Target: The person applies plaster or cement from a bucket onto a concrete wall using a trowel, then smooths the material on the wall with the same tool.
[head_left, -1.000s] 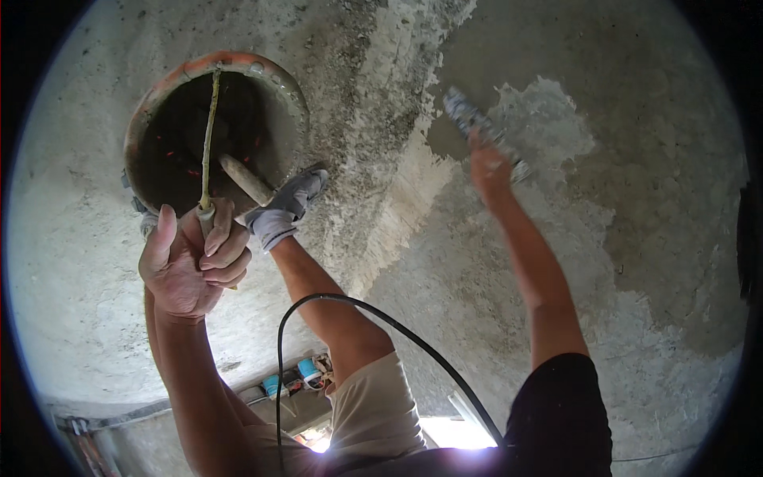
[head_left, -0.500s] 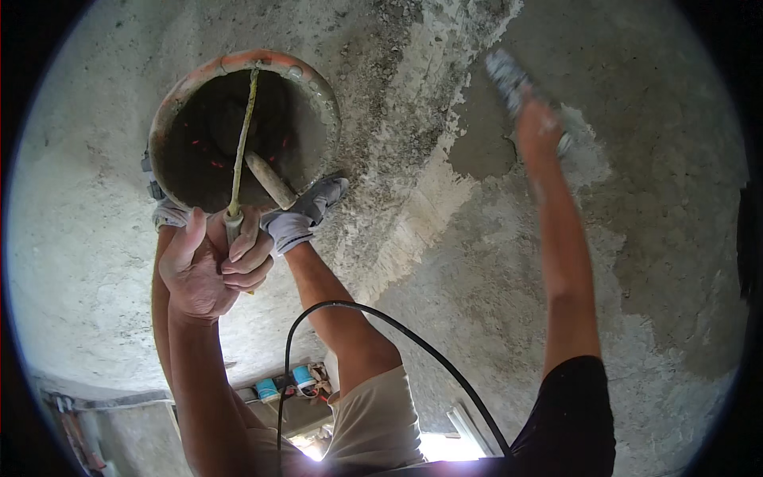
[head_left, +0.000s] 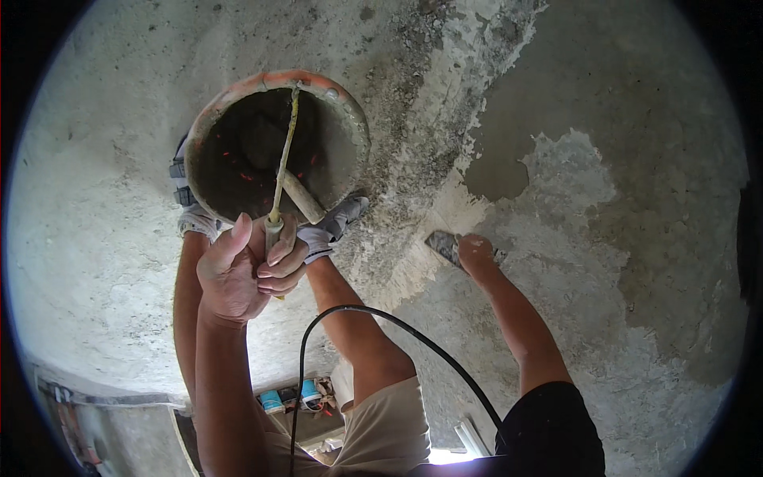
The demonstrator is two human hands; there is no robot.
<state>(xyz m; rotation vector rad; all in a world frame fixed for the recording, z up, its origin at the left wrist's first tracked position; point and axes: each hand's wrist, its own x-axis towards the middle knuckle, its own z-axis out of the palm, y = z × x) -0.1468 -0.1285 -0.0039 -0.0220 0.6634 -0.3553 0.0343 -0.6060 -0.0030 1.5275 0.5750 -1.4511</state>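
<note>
My left hand (head_left: pixel 234 282) is closed around the grip of a bucket handle (head_left: pixel 284 163), its thumb pointing up. The round bucket (head_left: pixel 358 163) hangs from it, with an orange, mortar-crusted rim and a dark inside. A wooden tool handle (head_left: pixel 304 199) sticks out over the near rim; the rest of that tool is hidden in the bucket. Lower right, my right hand (head_left: pixel 477 254) grips a flat plastering trowel (head_left: pixel 443 245). Its grey blade is at the pale, scraped edge of the mortar on the floor, though I cannot tell whether it touches.
Darker smooth mortar (head_left: pixel 501 171) covers part of the rough concrete floor (head_left: pixel 111 262). My grey shoe (head_left: pixel 347 216) stands just behind the bucket. A black cable (head_left: pixel 413 330) loops in front of my body. Blue-and-white containers (head_left: pixel 310 391) and clutter lie at the bottom.
My right hand has swept the trowel from the upper right down and left, toward my body. The bucket and left hand appear slightly further right and lower in the view.
</note>
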